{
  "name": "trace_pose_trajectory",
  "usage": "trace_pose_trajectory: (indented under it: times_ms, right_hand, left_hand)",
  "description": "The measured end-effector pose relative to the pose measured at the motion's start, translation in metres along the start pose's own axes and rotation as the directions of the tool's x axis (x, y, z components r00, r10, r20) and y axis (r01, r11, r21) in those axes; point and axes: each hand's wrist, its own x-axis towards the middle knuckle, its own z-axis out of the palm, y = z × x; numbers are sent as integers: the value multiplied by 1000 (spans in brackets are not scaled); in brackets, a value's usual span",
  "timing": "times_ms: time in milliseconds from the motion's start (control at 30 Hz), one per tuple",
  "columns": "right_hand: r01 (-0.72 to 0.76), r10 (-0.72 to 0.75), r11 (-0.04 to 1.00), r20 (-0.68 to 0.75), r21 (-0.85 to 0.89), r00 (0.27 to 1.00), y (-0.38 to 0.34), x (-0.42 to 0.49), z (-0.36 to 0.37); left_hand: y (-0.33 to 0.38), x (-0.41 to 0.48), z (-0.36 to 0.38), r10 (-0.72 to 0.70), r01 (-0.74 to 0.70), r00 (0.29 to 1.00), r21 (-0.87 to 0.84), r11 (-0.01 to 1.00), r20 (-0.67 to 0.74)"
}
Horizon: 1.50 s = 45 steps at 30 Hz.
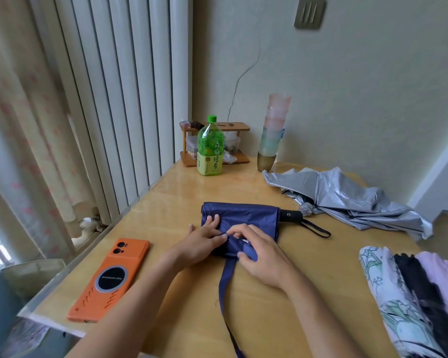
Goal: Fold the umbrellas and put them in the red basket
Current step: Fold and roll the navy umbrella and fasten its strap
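Observation:
A navy blue umbrella (246, 215) lies collapsed on the wooden table (181, 202), its black handle (291, 216) pointing right. My left hand (201, 241) presses its near left part, fingers spread on the fabric. My right hand (260, 251) pinches the fabric where the blue strap (226, 280) starts; the strap trails toward me. A silver umbrella (347, 195) lies loosely bunched, unfolded, at the back right. A rolled umbrella with a white, black and lilac pattern (414, 298) lies at the near right. No red basket is in view.
An orange phone (110, 279) lies at the near left. A green tea bottle (210, 147), a small wooden rack (217, 158) and a stack of coloured cups (272, 133) stand at the back by the wall. A radiator (109, 99) runs along the left.

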Motion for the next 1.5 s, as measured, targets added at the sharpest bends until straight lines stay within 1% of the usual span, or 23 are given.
trace_pose_trajectory:
  times_ms: [67, 133, 200, 300, 400, 533, 667, 733, 933, 1300, 1367, 1433, 1500]
  right_hand:
    - [50, -50, 999, 30, -8, 998, 0, -1, 1]
    - [41, -39, 999, 60, -33, 997, 2, 0, 3]
    - [10, -8, 999, 54, -47, 998, 6, 2, 6]
    - [-15, 11, 997, -44, -75, 999, 8, 5, 12]
    - [-21, 9, 995, -118, -100, 993, 7, 7, 17]
    - [-27, 17, 997, -138, -76, 990, 8, 8, 18]
    - [-65, 59, 996, -94, -59, 994, 9, 8, 20]
    - [-78, 71, 995, -102, -67, 992, 9, 9, 22]
    - [-80, 72, 994, -120, -68, 990, 8, 9, 23]
    - [-86, 76, 993, -114, -81, 991, 7, 8, 22]
    - [-101, 97, 994, -82, -43, 992, 3, 8, 16]
    - [-135, 137, 990, -42, 41, 990, -2, 10, 4]
    - [-167, 169, 983, -17, 71, 986, -6, 14, -9]
  left_hand:
    - [1, 0, 3, 20, -19, 1000, 58, 998, -23]
    - [4, 0, 9, 33, -26, 997, 106, 994, -64]
    - [6, -1, 12, 19, -11, 996, 95, 995, -86]
    - [6, -5, 5, -8, 8, 1000, 41, 999, -9]
    - [4, -9, 0, 22, -30, 997, 120, 992, 68]
    - [-3, -6, 2, 39, -51, 998, 217, 975, 56]
    - [-2, -5, -1, 28, -49, 995, 224, 973, 92]
    - [-1, -4, -1, 19, -40, 995, 219, 975, 98]
    - [-6, -1, 2, 32, -47, 998, 264, 964, 61]
    - [-11, 2, 7, 43, -47, 999, 263, 964, 24]
    - [-10, 2, 7, 45, -50, 999, 270, 962, 24]
    - [-10, 2, 6, 47, -54, 998, 272, 961, 31]
    - [-9, 2, 6, 44, -52, 998, 270, 961, 36]
